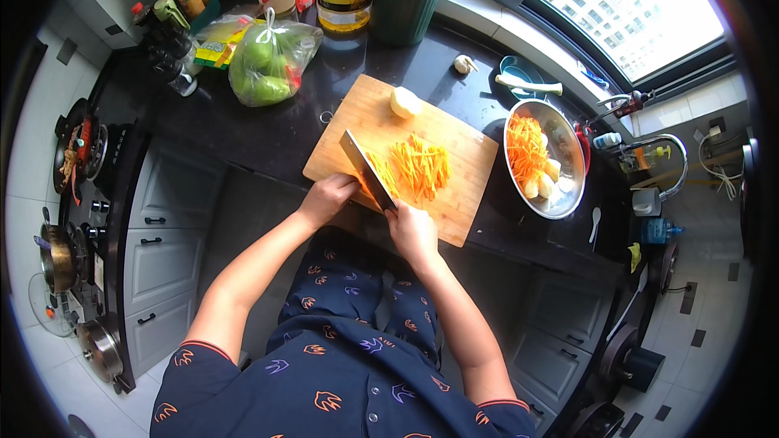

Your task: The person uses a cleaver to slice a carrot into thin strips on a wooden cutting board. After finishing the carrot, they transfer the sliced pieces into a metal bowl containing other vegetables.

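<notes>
The right hand [412, 231] wraps its fingers round a broad, dark-bladed kitchen knife [367, 167] beside orange shreds [422, 169] on a rectangular wooden board [349, 118]; the left hand [328, 197], fingers bent together, lies nearby.

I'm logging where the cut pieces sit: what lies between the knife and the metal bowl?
Between the knife and the bowl, the head view shows a pile of orange strips, then more wooden board and dark countertop.
</notes>
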`<action>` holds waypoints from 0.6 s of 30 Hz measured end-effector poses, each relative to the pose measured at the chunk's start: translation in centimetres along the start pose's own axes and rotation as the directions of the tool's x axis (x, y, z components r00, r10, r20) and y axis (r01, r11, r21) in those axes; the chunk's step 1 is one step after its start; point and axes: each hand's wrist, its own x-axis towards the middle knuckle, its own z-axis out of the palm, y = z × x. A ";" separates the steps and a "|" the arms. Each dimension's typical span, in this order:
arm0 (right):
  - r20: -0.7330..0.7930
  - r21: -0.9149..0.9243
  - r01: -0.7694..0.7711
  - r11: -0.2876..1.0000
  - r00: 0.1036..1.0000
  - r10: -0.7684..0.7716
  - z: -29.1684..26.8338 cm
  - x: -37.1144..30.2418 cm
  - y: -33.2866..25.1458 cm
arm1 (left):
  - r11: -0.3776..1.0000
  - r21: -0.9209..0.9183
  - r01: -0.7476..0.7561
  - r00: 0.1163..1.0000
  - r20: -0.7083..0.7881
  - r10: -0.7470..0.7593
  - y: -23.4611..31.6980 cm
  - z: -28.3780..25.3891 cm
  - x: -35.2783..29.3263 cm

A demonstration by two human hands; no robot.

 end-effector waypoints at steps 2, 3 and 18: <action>-0.003 -0.010 0.014 1.000 1.000 -0.014 0.0 0.0 -0.1 | 1.000 -0.007 0.005 1.000 -0.002 -0.005 0.1 -0.1 0.1; -0.003 -0.015 0.020 1.000 1.000 -0.020 -0.1 0.0 -0.2 | 1.000 -0.010 0.007 1.000 -0.002 -0.007 0.1 -0.1 0.1; 0.089 -0.094 -0.006 0.996 0.996 0.015 -1.0 0.8 -1.3 | 1.000 -0.004 0.025 0.999 0.022 -0.025 0.1 -0.2 0.2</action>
